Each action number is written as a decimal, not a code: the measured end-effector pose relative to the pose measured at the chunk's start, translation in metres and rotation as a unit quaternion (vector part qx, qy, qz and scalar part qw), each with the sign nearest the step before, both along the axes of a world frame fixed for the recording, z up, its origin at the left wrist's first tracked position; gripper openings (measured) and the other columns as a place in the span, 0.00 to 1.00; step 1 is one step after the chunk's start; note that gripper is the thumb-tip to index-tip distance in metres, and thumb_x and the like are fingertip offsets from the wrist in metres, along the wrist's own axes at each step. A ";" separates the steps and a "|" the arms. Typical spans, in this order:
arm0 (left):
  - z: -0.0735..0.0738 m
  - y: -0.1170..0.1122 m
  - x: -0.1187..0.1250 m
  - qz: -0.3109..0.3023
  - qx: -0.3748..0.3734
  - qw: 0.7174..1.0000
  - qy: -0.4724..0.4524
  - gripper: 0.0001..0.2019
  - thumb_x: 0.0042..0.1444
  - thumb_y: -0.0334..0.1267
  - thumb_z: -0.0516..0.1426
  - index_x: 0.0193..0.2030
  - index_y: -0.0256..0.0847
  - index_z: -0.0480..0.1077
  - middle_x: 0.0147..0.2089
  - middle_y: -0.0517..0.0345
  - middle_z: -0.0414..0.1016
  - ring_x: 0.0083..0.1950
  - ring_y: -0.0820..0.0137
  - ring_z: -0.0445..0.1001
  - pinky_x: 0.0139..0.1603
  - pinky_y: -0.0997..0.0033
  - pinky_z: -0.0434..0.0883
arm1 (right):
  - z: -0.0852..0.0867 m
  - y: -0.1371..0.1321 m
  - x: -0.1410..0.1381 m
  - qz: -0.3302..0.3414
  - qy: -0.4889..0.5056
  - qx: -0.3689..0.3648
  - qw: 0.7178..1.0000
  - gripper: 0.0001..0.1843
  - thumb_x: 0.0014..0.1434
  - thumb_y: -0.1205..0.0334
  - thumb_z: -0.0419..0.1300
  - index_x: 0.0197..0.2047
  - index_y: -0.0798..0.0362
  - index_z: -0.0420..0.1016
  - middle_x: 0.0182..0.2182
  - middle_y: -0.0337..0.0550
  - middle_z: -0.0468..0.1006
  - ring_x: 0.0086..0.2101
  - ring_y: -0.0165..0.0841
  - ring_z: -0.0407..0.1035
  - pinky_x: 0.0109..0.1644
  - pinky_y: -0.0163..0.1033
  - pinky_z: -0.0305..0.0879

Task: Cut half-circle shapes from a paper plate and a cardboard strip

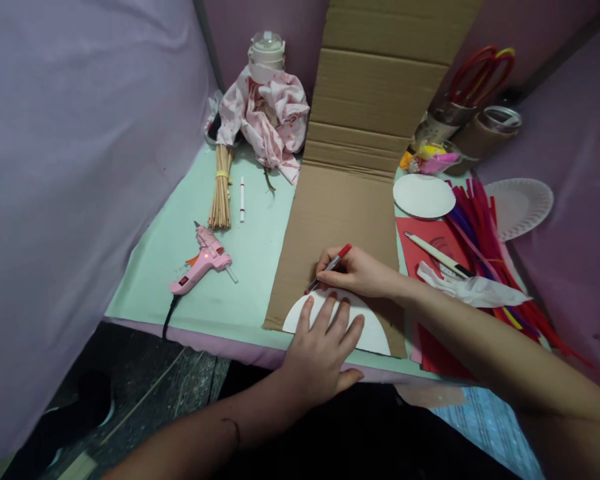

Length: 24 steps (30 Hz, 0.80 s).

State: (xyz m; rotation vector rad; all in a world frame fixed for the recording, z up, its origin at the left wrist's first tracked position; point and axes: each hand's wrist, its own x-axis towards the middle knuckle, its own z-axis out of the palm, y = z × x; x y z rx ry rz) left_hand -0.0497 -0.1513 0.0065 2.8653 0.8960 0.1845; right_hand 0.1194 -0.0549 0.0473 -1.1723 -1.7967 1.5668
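Note:
My left hand (325,340) lies flat with fingers spread on a white paper half-circle (375,333), pressing it against the cardboard sheet (340,210). The straight side of the half-circle runs along the cardboard's near edge. In my right hand (357,272) is a slim marker pen (336,259) with a red end, gripped between thumb and fingers. Its tip meets the curved upper edge of the half-circle, at the left of the right hand. Whether a drawn line is there is too small to tell.
Left of the cardboard lie a pink glue gun (205,259) with a cord, a bundle of sticks (222,190) and a white marker (242,200). To the right are a craft knife (437,255), red paper (420,230), pipe cleaners (473,207) and a white disc (424,197). Crumpled cloth (275,120) sits behind.

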 end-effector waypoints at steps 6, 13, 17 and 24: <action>0.000 0.001 0.001 0.001 0.004 1.000 -0.001 0.38 0.57 0.61 0.49 0.68 0.40 0.52 0.69 0.41 0.55 0.69 0.46 0.49 0.66 0.37 0.41 | 0.001 -0.011 0.010 -0.047 -0.010 0.007 0.999 0.08 0.59 0.59 0.60 0.34 0.55 0.70 0.29 0.42 0.78 0.30 0.29 0.72 0.34 0.34 0.67; 0.000 0.001 0.003 0.003 0.014 1.000 -0.007 0.39 0.55 0.61 0.52 0.67 0.40 0.54 0.70 0.40 0.53 0.70 0.46 0.47 0.66 0.36 0.42 | -0.002 -0.024 0.020 -0.091 -0.005 0.004 0.996 0.08 0.60 0.58 0.59 0.35 0.55 0.71 0.30 0.42 0.80 0.32 0.30 0.73 0.36 0.36 0.68; -0.002 0.001 0.003 0.005 0.017 1.000 -0.009 0.38 0.55 0.61 0.51 0.67 0.40 0.54 0.69 0.39 0.54 0.70 0.46 0.47 0.65 0.36 0.44 | -0.003 -0.029 0.025 -0.112 -0.022 0.020 0.993 0.07 0.60 0.59 0.59 0.35 0.55 0.72 0.31 0.43 0.80 0.33 0.31 0.74 0.37 0.36 0.68; -0.002 0.000 0.004 0.008 0.015 1.000 -0.006 0.38 0.55 0.61 0.51 0.67 0.40 0.55 0.69 0.40 0.55 0.71 0.47 0.47 0.65 0.36 0.46 | -0.006 -0.042 0.036 -0.156 -0.053 0.044 0.985 0.07 0.61 0.58 0.59 0.35 0.53 0.71 0.30 0.42 0.79 0.32 0.31 0.73 0.35 0.36 0.67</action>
